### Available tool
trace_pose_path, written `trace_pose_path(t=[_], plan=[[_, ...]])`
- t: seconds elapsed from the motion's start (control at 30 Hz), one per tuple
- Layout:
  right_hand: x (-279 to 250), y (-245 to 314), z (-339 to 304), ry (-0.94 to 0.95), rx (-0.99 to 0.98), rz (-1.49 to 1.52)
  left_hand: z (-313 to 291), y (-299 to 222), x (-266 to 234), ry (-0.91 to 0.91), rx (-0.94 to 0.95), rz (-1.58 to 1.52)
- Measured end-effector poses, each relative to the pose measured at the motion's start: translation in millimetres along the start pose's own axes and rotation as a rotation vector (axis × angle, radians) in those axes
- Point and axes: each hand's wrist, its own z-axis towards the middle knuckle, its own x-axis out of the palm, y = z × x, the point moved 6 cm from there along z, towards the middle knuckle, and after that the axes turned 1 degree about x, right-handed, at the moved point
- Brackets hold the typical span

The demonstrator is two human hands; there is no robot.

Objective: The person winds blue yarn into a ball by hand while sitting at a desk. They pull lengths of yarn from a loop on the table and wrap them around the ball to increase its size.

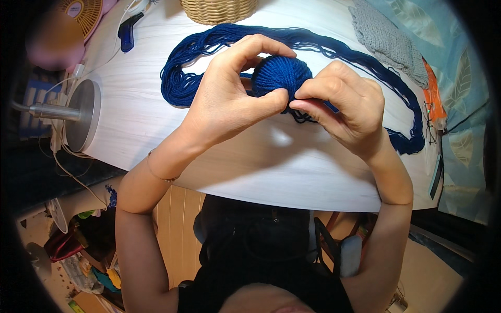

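A ball of blue yarn (282, 74) is held up above the white table, in front of me. My left hand (229, 88) curves round it from the left, with the thumb at its near side and the fingers over its far side. Against the ball's right side, the thumb and forefinger of my right hand (342, 101) are pinched together, seemingly on a strand of the yarn; the strand itself is mostly hidden. Behind both hands, a long loose skein of dark blue yarn (182, 78) lies in a wide loop on the table, partly covered by my hands.
A wicker basket (219, 11) stands at the far edge. Folded grey knitting (389, 41) lies at the far right, with an orange packet (433, 96) and a phone (436, 176) nearby. On the left are a round metal lamp base (90, 116), a pink fan (86, 21) and a dark blue handled tool (128, 32).
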Motion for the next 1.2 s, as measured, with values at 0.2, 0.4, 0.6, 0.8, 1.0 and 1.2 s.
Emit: trace_pose_path(t=[0.2, 0.4, 0.6, 0.8, 1.0, 1.2], plan=[[-1.9, -8.4, -0.8, -0.021, -0.034, 0.068, -0.7, 1.0, 2.8, 0.065, -0.111, -0.016], [10.5, -49.8, -16.6, -0.127, 0.324, 0.567, 0.6, 25.1, 2.4, 0.14, -0.366, -0.416], [55.0, -93.0, -47.2, 0.001, 0.581, 0.745, -3.7, 14.8, -63.0, 0.027, -0.201, -1.461], [64.4, -85.6, -49.7, 0.07, 0.554, 0.719, -74.9, -13.9, -170.3, -0.33, -0.047, -1.633], [58.9, -51.7, -37.8, 0.333, 0.29, 0.247, -197.4, -35.6, -306.5, -0.852, 0.245, -1.46], [60.5, -46.6, -40.8, 0.378, 0.274, 0.24, -254.7, -71.3, -404.0, -1.147, 0.409, -0.934]])
